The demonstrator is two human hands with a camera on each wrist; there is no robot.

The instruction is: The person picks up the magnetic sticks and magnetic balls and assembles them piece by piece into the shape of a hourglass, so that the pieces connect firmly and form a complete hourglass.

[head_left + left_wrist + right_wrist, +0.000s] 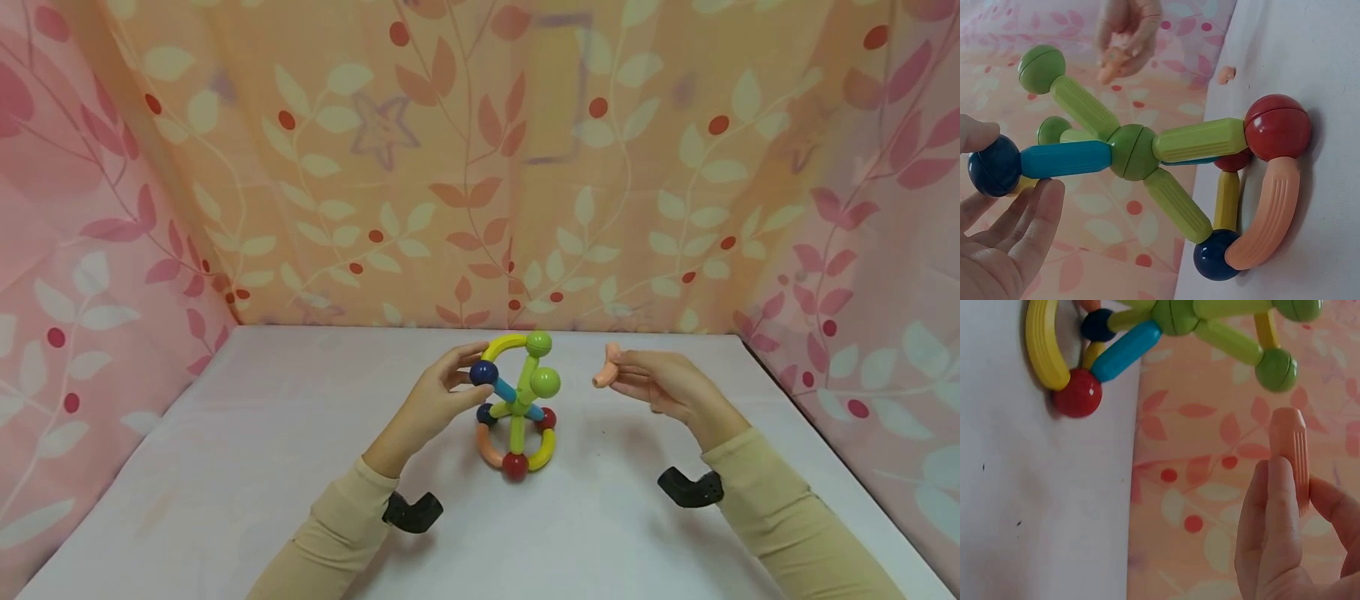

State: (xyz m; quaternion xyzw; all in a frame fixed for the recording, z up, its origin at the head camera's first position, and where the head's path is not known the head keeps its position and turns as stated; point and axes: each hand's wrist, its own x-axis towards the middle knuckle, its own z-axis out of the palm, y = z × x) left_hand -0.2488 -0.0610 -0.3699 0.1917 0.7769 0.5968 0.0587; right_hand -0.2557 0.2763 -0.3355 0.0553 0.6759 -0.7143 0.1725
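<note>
A construction of magnetic balls and rods (517,408) stands on the table, with green rods and a blue rod (1066,159) meeting at a green ball (1133,152). My left hand (435,400) pinches the dark blue ball (994,165) at the upper left of it, thumb on one side and fingers on the other. To the right of the construction, my right hand (663,383) holds a curved orange rod (1289,450) between thumb and fingers. The rod is raised above the table, apart from the nearest green ball (1276,369).
Low on the construction, a red ball (515,466) joins an orange curved rod (489,446) and a yellow one (542,450). A small orange piece (1227,75) shows beyond it in the left wrist view. Patterned cloth (480,167) walls the back and sides.
</note>
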